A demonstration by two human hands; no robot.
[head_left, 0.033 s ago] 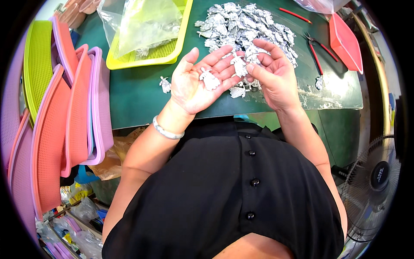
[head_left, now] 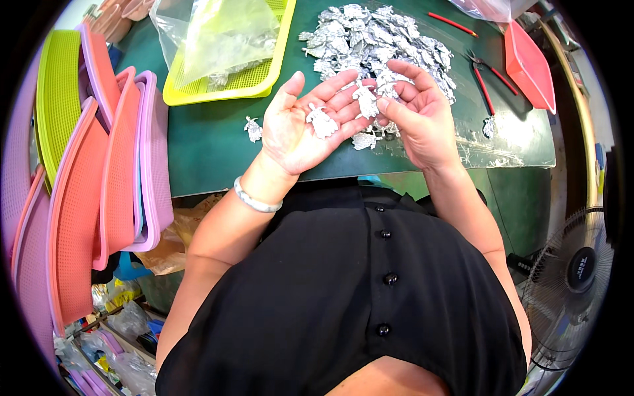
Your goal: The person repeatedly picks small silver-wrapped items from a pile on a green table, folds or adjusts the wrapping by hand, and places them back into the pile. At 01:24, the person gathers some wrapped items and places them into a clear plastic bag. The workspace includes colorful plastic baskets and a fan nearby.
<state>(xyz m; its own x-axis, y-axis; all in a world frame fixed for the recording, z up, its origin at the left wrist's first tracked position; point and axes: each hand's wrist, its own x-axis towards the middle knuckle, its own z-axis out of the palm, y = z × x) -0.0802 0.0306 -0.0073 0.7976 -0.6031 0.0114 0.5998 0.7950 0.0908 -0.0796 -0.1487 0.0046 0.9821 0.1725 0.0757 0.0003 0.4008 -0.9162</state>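
Note:
My left hand (head_left: 285, 135) is palm up with its fingers stretched out flat. A small silver metal casting (head_left: 321, 123) with a figure-like outline lies loose on that palm. Between thumb and fingers, my right hand (head_left: 426, 119) pinches a second silver metal casting (head_left: 364, 101), close to the left fingertips. Behind both hands spreads a large heap of similar castings (head_left: 376, 39) on the green table (head_left: 211, 152). One single casting (head_left: 253, 129) lies left of my left wrist, and another casting (head_left: 364, 140) shows just below my fingers.
A yellow-green mesh basket (head_left: 267, 86) holds castings under a clear plastic bag (head_left: 228, 39). To the right lie red-handled cutting pliers (head_left: 484, 82), a red stick-like tool (head_left: 452, 24) and a pink tray (head_left: 530, 66). Stacked baskets (head_left: 79, 218) stand left; a fan (head_left: 568, 284) is at lower right.

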